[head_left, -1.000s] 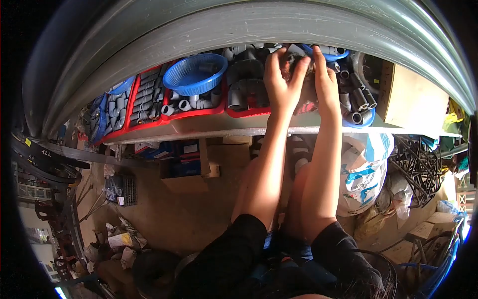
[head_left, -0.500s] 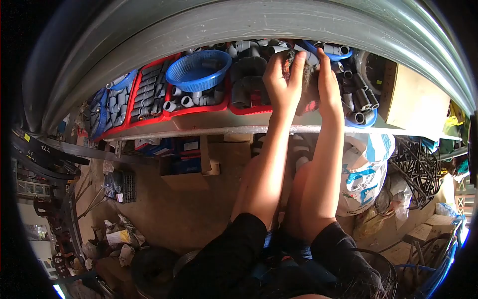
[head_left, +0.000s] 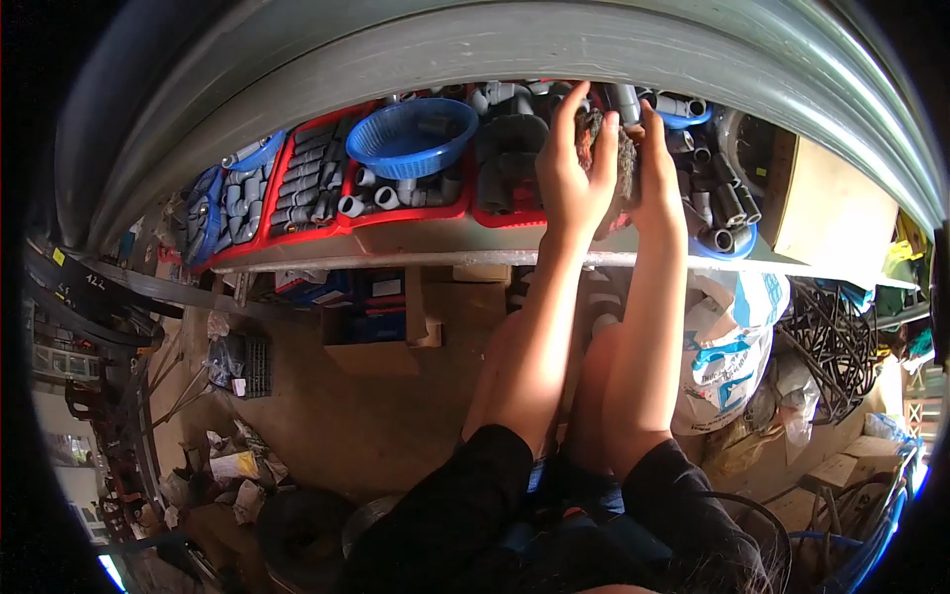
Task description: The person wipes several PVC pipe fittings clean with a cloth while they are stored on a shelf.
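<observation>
Both my arms reach up over the shelf. Between my palms is a dark, fuzzy bundle with a reddish patch on its left side; what it is I cannot make out. My left hand presses on its left side, with the index finger raised and apart from the thumb. On its right side my right hand is cupped, fingers pointing up. Red trays of grey pipe fittings lie to the left, and a blue basket rests on them.
A blue basin of fittings and a cardboard box stand on the shelf at the right. Below hangs or stands a white bag. Large grey pipes cross overhead. An open carton is under the shelf.
The view has shifted slightly, so the trays and basket appear farther right. My left index finger has spread away from the thumb, while the bundle stays between my hands.
</observation>
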A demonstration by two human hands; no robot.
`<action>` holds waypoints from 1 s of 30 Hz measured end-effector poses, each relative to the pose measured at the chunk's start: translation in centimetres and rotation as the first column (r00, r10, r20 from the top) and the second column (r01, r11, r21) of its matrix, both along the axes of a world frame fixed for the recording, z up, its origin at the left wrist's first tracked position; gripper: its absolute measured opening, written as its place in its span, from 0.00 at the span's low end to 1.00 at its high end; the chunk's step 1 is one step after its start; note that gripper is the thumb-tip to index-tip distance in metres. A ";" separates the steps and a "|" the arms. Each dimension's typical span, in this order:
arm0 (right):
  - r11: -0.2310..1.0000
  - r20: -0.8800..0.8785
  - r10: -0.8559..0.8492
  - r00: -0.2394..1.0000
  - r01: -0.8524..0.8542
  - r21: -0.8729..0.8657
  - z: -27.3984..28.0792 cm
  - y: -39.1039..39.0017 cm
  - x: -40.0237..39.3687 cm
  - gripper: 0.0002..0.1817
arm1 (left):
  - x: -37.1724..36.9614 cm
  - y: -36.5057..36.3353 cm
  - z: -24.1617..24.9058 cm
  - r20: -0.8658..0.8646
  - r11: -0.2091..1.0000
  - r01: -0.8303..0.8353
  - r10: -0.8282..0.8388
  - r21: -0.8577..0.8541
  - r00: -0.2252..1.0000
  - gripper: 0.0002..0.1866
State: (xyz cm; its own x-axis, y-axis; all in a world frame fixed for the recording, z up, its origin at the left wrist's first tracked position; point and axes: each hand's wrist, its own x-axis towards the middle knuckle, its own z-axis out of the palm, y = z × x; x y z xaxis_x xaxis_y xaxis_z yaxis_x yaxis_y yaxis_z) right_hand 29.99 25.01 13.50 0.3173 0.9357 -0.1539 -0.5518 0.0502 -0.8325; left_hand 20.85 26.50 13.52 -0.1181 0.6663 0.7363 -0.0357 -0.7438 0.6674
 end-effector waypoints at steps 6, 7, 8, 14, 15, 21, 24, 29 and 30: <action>0.978 0.417 -0.070 0.906 -0.019 0.207 0.4 4.2 -4.8 0.30 | -3.3 -0.7 1.7 0.045 0.941 -0.242 0.239 0.237 0.970 0.07; 0.900 0.691 -0.299 0.658 -0.046 0.433 0.3 5.7 -5.9 0.29 | -3.7 -0.6 1.7 0.074 0.945 -0.239 0.228 0.223 0.971 0.06; 0.989 0.653 -0.039 0.756 -0.066 0.136 0.2 6.4 -6.1 0.26 | -4.3 -0.9 1.7 0.036 0.948 -0.264 0.262 0.175 0.964 0.06; 0.970 0.599 0.034 0.800 -0.170 0.172 -0.1 7.1 -8.5 0.24 | -5.8 0.1 1.9 0.086 0.935 -0.335 0.327 0.113 0.941 0.07; 0.966 0.578 0.064 0.813 -0.197 0.170 -0.2 7.0 -8.2 0.23 | -5.6 0.3 1.6 0.090 0.942 -0.318 0.310 0.104 0.946 0.07; 0.915 0.508 -0.369 0.778 0.209 0.345 0.5 3.2 -4.0 0.22 | -3.3 0.0 1.8 0.121 0.997 -0.053 0.047 0.049 0.992 0.07; 0.899 0.614 -0.438 0.657 0.310 0.311 0.3 1.0 -0.1 0.23 | -3.6 -0.6 2.7 0.020 0.997 -0.029 0.030 -0.074 0.999 0.12; 0.725 0.940 -0.342 0.003 0.637 0.261 1.2 -4.7 5.1 0.19 | -5.1 1.1 2.0 0.078 0.936 0.066 -0.042 -0.345 0.996 0.25; 0.703 0.961 -0.252 -0.116 0.661 0.264 0.0 -5.3 6.5 0.15 | -5.3 1.3 2.0 0.195 0.873 0.169 -0.087 -0.457 0.977 0.29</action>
